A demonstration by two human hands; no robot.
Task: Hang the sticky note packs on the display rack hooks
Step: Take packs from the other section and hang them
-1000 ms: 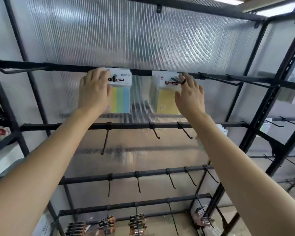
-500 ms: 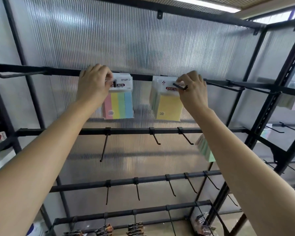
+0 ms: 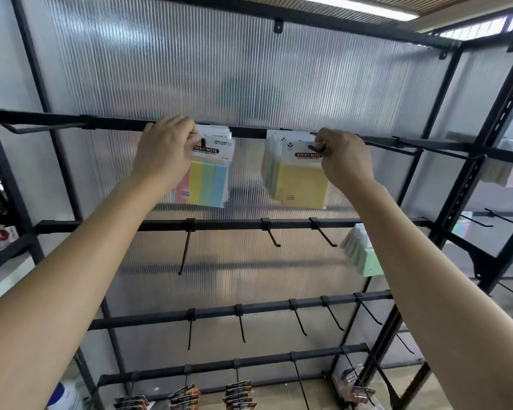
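Reaching up to the top bar (image 3: pixel 249 132) of the display rack, you have both hands at the header cards of two sets of sticky note packs. Your left hand (image 3: pixel 166 149) pinches the top of the multicolour packs (image 3: pixel 209 184), where a hook tip (image 3: pixel 202 142) shows through the card hole. Your right hand (image 3: pixel 344 156) pinches the header of the yellow packs (image 3: pixel 302 184), fingertips closed around the end of their hook (image 3: pixel 317 148). Both sets seem threaded on, so this looks like the seating step. Next, push each set back along its hook toward the bar, then let go one hand at a time and check they hang free. Lower hooks (image 3: pixel 185 247) are bare.
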